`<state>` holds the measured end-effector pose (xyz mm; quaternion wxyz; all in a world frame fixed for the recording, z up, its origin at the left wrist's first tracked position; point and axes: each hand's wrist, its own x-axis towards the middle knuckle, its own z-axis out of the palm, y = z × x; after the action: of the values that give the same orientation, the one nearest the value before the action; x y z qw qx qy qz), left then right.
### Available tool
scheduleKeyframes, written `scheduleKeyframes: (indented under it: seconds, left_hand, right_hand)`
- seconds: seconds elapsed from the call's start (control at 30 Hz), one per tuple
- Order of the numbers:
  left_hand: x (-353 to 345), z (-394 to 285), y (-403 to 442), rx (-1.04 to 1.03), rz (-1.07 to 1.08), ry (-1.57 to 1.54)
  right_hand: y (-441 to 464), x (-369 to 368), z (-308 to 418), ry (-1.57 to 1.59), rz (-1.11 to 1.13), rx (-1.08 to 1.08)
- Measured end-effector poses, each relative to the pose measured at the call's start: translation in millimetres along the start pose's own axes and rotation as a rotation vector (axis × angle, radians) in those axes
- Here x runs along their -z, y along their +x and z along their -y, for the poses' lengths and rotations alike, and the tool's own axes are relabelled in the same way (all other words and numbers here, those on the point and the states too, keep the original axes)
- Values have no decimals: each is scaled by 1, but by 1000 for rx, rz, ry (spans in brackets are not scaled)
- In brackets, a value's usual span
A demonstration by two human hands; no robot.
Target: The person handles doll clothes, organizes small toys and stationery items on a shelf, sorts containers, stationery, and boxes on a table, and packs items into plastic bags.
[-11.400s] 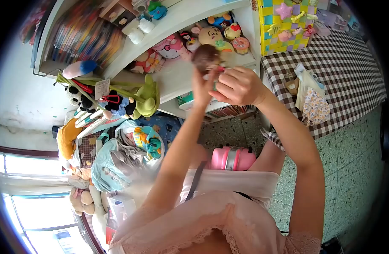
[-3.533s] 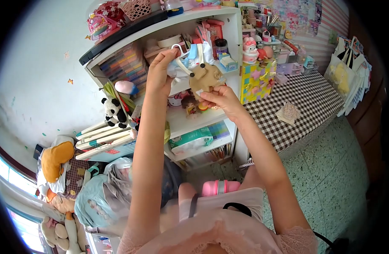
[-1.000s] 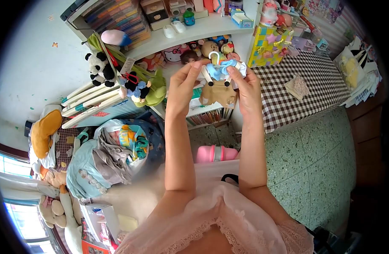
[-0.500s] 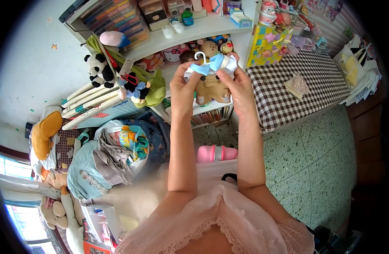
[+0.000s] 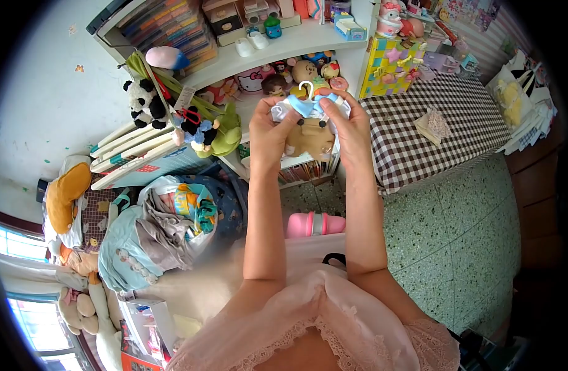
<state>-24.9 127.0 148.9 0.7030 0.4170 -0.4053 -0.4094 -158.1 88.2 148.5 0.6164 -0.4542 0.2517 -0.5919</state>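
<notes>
Held up in front of the shelf is a small set of doll clothes point(image 5: 310, 137), tan below with a light blue collar and white sleeves on top. A small white hanger point(image 5: 306, 86) sticks up from its neck. My left hand point(image 5: 271, 127) pinches the left shoulder between thumb and fingers. On the other side, my right hand point(image 5: 351, 127) grips the right shoulder in the same way. Two dark round buttons show just under the collar. Parts of the sleeves are hidden behind my fingers.
Behind the garment, a white shelf point(image 5: 284, 52) holds plush toys and boxes. A checked cloth covers a table point(image 5: 420, 148) at right, with a small folded cloth point(image 5: 434, 125) on it. A clothes-filled bag point(image 5: 166, 229) stands at left; a pink container point(image 5: 315, 224) lies below my hands.
The doll clothes and hanger have shifted slightly right and lower, with the collar spread flatter. My right fingers have moved over the right shoulder; both hands keep their hold.
</notes>
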Motion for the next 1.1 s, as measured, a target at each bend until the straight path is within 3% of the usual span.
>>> scheduleKeyframes:
  seconds: [0.07, 0.17, 0.27, 0.37, 0.87, 1.1]
  left_hand:
    - [4, 2, 2, 6, 160, 44]
    - [-8, -9, -5, -50, 164, 55]
    - [-6, -15, -6, 91, 142, 65]
    - [-6, -11, -5, 18, 70, 61]
    - [-8, -8, -5, -131, 17, -52]
    - [-3, -7, -5, -72, 4, -47]
  right_hand:
    - [0, 0, 0, 8, -39, 2]
    - [-2, -2, 2, 0, -43, 10]
    - [-2, -7, 4, 19, -61, 41]
    - [-2, 2, 5, -33, 106, -21]
    - [-1, -1, 4, 3, 36, -3]
    - [-6, -2, 7, 59, 53, 74]
